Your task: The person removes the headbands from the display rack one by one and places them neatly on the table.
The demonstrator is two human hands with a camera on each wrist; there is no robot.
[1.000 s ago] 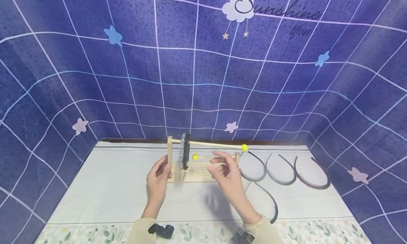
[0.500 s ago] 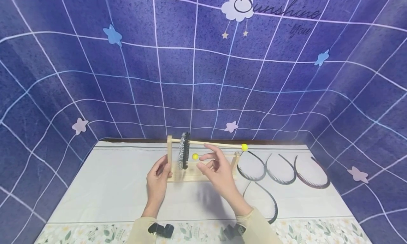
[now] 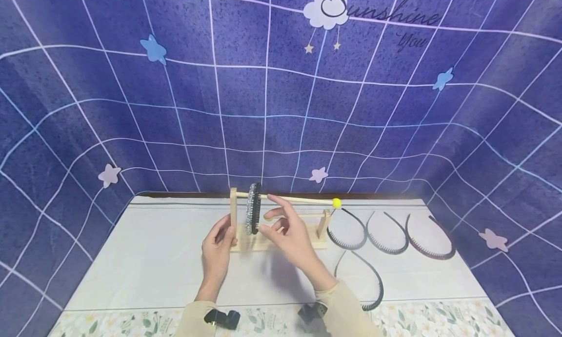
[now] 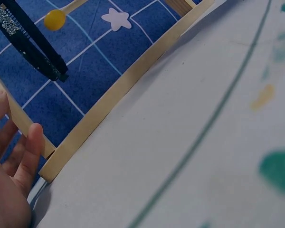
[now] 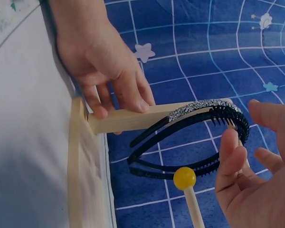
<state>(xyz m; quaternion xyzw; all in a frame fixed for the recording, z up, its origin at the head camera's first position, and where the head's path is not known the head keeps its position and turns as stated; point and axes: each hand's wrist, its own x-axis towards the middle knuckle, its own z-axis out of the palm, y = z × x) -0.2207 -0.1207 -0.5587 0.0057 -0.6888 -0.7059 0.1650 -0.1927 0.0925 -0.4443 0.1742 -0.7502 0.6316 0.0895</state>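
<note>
A wooden headband stand (image 3: 322, 248) is on the table. My left hand (image 3: 217, 249) grips its left post (image 5: 123, 121), with the thumb on one side and fingers on the other. From the upper rod (image 3: 303, 200) hang a silver-glitter headband (image 3: 250, 212) and a black toothed headband (image 3: 256, 215), side by side near that post. My right hand (image 3: 287, 234) is just right of them, thumb and index finger apart, fingertips right at the black headband's edge. It partly covers the lower rod's yellow ball (image 5: 184, 178) in the head view.
Right of the stand, a black headband (image 3: 346, 246), a second headband (image 3: 388, 251) and a dark reddish one (image 3: 432, 255) lie in a row. Another black headband (image 3: 381, 290) lies nearer the front. A yellow ball (image 3: 336, 203) caps the upper rod. Blue grid cloth (image 3: 197, 147) stands behind.
My right hand has moved left along the rods, from near the stand's right side up to the hanging headbands. The left hand keeps its grip on the post.
</note>
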